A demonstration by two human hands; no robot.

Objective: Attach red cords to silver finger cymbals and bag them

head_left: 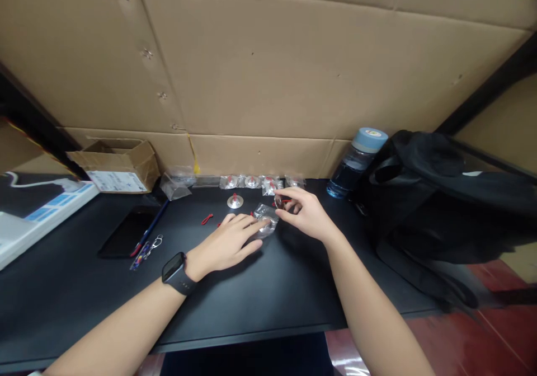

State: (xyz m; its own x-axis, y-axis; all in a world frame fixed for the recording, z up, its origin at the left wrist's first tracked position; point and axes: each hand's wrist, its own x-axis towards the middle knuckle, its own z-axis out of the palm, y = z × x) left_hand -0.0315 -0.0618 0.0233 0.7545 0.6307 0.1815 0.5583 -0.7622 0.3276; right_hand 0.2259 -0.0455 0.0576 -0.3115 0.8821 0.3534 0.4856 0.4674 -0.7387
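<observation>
My right hand (308, 212) pinches a small metal finger cymbal (278, 201) on edge between thumb and fingers, with red cord beside it. My left hand (229, 243) lies low over the table, fingers stretched out and touching a clear plastic bag (260, 210). Something shiny is inside the bag, partly hidden by the fingertips. Beyond the left hand, another finger cymbal (235, 201) with a red loop rests flat on the table. A loose red cord loop (207, 219) lies to its left. Several bagged finger cymbals (251, 182) form a row along the back.
At the left are an open cardboard box (121, 166), a power strip (50, 208), a phone (128, 233), a pen (151, 228) and a keychain (146, 252). A water bottle (356, 163) and a black backpack (440, 197) stand at the right. Cardboard (268, 74) walls the back.
</observation>
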